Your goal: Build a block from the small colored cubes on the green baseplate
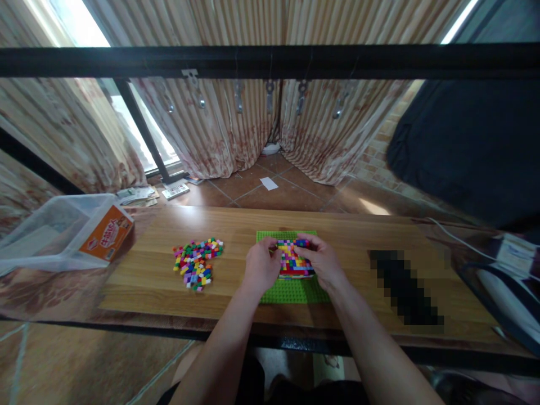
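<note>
A green studded baseplate (283, 293) lies on the wooden board, with a low block of small multicoloured building bricks (294, 263) standing on it. My left hand (262, 265) is curled against the left side of this brick block, thumb and fingers at its far left corner. On the opposite side my right hand (324, 262) grips the block, its fingers reaching over the far right corner and its thumb on top. Whether a loose brick is pinched in either hand is too small to make out. To the left, a pile of loose coloured bricks (194, 264) is spread on the board.
The wooden board (143, 270) lies on a cloth-covered table. A clear plastic box (54, 225) with an orange label stands at the left end. A pixelated dark shape (405, 289) lies to the right. A black horizontal bar (270, 61) crosses beyond the table, before curtains (228, 129).
</note>
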Available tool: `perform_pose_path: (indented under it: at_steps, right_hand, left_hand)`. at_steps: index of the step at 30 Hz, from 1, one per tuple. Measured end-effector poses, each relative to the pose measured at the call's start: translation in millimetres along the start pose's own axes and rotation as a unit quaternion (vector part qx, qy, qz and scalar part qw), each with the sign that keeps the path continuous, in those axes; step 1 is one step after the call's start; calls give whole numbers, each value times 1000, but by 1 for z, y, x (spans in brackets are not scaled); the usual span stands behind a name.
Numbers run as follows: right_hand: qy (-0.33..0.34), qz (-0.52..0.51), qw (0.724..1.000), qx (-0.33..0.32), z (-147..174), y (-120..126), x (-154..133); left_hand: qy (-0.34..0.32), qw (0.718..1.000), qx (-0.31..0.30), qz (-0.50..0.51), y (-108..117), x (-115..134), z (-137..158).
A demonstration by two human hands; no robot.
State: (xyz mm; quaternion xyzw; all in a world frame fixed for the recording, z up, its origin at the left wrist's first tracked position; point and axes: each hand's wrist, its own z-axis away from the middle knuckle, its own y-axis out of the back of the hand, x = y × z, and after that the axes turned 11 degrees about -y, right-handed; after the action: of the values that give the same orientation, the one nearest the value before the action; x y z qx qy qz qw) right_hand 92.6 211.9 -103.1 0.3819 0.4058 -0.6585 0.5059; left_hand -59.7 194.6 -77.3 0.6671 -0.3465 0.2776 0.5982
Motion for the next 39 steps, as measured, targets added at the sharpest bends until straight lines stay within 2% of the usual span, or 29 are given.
perform_pose_path:
  at_steps: [15, 21, 33, 39]
  right_hand:
    - [25, 7, 1000, 9, -3, -2, 3]
    - [69, 67, 993, 62, -8, -4, 8]
    - [90, 108, 987, 73, -3, -6, 4]
    - [97, 122, 985, 69, 0, -7, 2]
  left_hand:
    - [-6, 1000, -6, -11, 2, 5, -2]
    - [-11, 1000, 2, -6, 1, 7, -8]
    - [12, 999, 21, 39, -6, -1, -13]
    - [-9, 999, 33, 37, -7, -2, -12]
